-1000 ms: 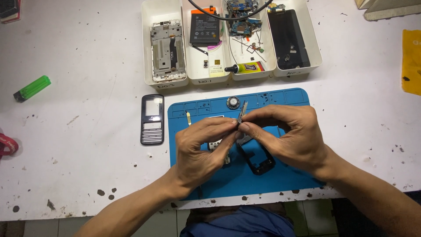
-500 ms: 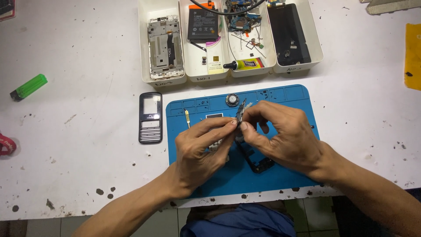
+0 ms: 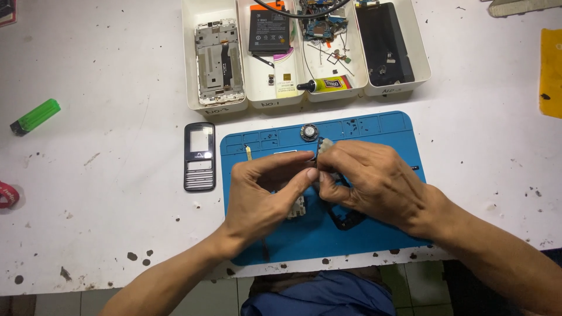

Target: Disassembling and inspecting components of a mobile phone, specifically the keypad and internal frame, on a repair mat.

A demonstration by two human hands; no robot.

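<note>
Both hands are closing in tighter over the mat now, fingers pinched narrow around a small pale part that is poking up between them. The left hand is sliding further across than a moment ago, thumb pressing against the right hand, so the grip looks firmer. A black phone frame is lying under the right palm, a small board beneath the left. Outward: a round speaker, a keypad cover on the table, trays beyond.
</note>
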